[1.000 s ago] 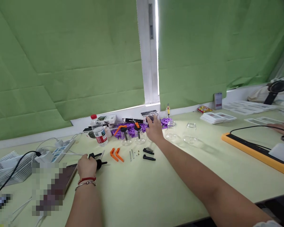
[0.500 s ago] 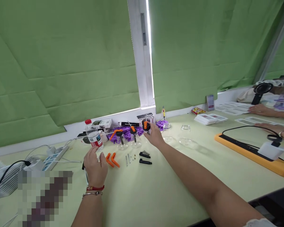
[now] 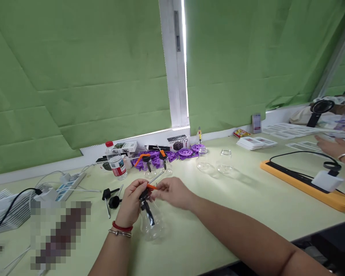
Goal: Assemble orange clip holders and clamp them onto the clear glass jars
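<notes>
A clear bottle (image 3: 153, 230) with a black cap and an orange lever (image 3: 152, 186) stands near the front middle of the table, tilted slightly. My left hand (image 3: 131, 202) is closed round its black cap (image 3: 144, 194) from the left. From the right, the fingers of my right hand (image 3: 172, 191) pinch the orange lever; their tips are partly hidden. A thin metal tube sticks up past my fingers. Two similar capped bottles (image 3: 166, 167) stand behind. Left of my left hand lie black caps (image 3: 114, 202) with metal tubes.
Purple plastic parts (image 3: 185, 153) and a red-capped water bottle (image 3: 117, 165) line the back. Two uncapped clear bottles (image 3: 225, 164) stand to the right. Farther right are an orange power strip (image 3: 293, 184) and another person's hand (image 3: 332, 146). A white power strip (image 3: 71, 186) lies left.
My right hand has brought a capped bottle from the back row toward me. My left hand has come onto its cap. The loose orange and black parts in front are now hidden from view.
</notes>
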Available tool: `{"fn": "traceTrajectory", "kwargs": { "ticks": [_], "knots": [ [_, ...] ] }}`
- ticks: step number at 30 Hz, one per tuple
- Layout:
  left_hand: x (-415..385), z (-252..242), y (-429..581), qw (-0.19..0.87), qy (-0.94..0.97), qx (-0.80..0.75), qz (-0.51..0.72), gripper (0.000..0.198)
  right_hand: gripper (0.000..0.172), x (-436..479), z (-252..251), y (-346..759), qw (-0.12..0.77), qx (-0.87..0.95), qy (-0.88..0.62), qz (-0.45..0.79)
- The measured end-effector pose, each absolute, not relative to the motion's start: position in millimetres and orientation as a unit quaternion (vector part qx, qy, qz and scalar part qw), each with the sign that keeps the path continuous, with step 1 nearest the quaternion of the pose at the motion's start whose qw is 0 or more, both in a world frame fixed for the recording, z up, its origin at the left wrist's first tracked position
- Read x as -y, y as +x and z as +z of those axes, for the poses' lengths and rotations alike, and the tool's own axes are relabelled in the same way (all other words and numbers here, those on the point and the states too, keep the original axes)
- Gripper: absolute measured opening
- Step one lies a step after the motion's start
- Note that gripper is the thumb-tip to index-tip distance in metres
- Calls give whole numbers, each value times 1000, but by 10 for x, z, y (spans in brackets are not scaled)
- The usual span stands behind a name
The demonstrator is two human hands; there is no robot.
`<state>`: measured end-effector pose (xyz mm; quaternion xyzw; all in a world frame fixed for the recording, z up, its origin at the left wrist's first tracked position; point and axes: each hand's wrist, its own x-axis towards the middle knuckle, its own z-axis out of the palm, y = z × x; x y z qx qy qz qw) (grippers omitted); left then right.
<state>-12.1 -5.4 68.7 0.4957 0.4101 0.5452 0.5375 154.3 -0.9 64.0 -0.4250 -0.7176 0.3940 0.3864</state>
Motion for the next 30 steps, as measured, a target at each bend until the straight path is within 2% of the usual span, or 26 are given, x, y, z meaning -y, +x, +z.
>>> {"fn": "traceTrajectory", "kwargs": {
  "ticks": [4, 8, 20, 27, 30],
  "knots": [
    [10, 697, -226, 590, 475, -367, 540, 25, 45, -348, 593, 1680, 454, 507, -481, 553],
    [33, 699, -172, 612, 476, -371, 512, 25, 42, -481, 524, 1660, 468, 439, -441, 627],
    [-28, 592, -92, 657, 420, -403, 479, 27, 38, -555, 302, 1729, 507, 449, -395, 621],
    [-66, 551, -95, 675, 396, -383, 490, 24, 28, -551, 426, 1917, 486, 564, -348, 570],
    [-71, 570, -122, 672, 376, -393, 502, 22, 40, -557, 472, 2054, 491, 579, -339, 556]
  ]
}}
